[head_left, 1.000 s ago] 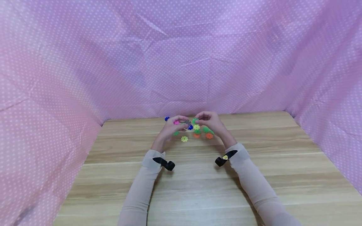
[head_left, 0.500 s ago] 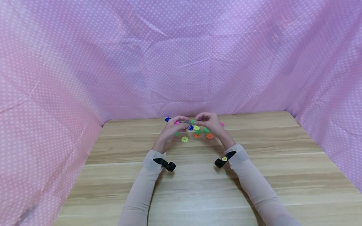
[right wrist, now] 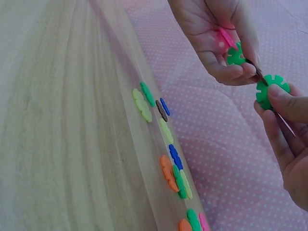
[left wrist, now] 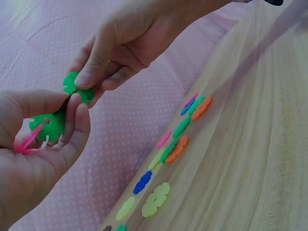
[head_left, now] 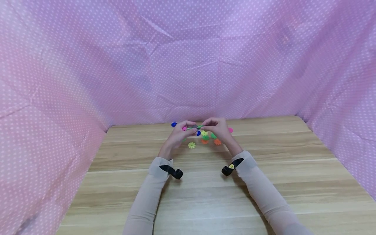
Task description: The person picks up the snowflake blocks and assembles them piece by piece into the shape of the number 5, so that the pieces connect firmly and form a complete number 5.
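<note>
My left hand (head_left: 176, 134) holds a short chain of slotted plastic flower discs over the table's far edge. In the left wrist view the chain has a pink disc (left wrist: 31, 138) seen edge-on and a green disc (left wrist: 48, 129). A dark brown disc (right wrist: 258, 70) sticks out past the left fingertips. Thumb and fingers of my right hand (head_left: 218, 127) pinch a second green disc (right wrist: 266, 91), whose edge meets the brown disc's edge. Whether their slots are interlocked, I cannot tell. Both hands face each other, fingertips close together.
Loose discs lie along the far part of the wooden table (head_left: 191, 195): a pale yellow one (head_left: 192, 145), orange ones (head_left: 217, 142), a blue one (head_left: 174, 124) and several others. Pink dotted cloth (head_left: 188, 65) hangs behind the table and at both sides.
The green disc in my right hand has turned from face-on to nearly edge-on in the head view and tilted toward the left hand's chain. My left hand has barely moved.
</note>
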A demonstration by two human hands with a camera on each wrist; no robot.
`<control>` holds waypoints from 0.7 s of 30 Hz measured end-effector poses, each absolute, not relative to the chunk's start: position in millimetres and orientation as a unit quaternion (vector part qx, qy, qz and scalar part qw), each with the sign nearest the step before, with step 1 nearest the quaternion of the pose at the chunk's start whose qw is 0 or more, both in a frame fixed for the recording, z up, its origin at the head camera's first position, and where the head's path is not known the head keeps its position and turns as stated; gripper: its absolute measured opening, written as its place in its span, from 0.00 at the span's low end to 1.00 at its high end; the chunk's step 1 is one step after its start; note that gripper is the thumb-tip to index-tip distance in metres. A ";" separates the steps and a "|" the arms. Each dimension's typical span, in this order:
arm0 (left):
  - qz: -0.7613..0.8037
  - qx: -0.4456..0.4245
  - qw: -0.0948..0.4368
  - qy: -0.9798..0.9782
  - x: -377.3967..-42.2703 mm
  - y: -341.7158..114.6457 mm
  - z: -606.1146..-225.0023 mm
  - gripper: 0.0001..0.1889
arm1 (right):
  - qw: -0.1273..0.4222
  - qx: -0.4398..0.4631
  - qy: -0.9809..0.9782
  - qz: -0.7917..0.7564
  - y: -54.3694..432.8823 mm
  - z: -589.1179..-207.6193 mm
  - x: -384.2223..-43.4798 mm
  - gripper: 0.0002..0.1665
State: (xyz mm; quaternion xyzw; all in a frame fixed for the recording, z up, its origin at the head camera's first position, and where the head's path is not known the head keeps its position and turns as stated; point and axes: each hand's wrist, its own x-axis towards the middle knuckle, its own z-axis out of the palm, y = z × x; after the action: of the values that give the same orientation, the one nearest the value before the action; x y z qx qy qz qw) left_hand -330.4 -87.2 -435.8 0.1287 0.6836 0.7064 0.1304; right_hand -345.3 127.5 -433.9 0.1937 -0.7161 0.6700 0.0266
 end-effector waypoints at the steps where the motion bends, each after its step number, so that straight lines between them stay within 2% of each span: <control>1: 0.706 0.133 0.128 0.684 -330.1 -86.6 -435.9 0.19 | 0.031 0.192 -0.715 0.672 126.9 -433.7 -344.9 0.04; 6: 0.701 0.145 0.121 0.688 -331.0 -85.0 -438.2 0.18 | 0.046 0.188 -0.710 0.677 124.6 -423.9 -334.7 0.02; 11: 0.695 0.143 0.121 0.694 -331.5 -86.5 -437.9 0.18 | 0.061 0.205 -0.704 0.677 123.7 -432.5 -339.1 0.05; 14: 0.694 0.145 0.124 0.694 -330.1 -87.9 -435.8 0.18 | 0.056 0.213 -0.705 0.674 125.4 -439.5 -344.2 0.03; 18: 0.691 0.141 0.133 0.696 -328.9 -89.3 -434.5 0.18 | 0.037 0.218 -0.711 0.668 127.5 -438.8 -344.0 0.10; 21: 0.692 0.137 0.140 0.694 -329.6 -89.5 -435.1 0.18 | 0.030 0.222 -0.715 0.662 127.1 -438.1 -344.5 0.11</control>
State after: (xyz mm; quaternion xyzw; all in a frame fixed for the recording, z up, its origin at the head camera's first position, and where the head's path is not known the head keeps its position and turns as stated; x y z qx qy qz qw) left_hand -329.6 -89.5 -435.1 0.1372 0.6945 0.6923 0.1398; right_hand -344.5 127.1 -438.1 0.2218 -0.7149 0.6624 0.0302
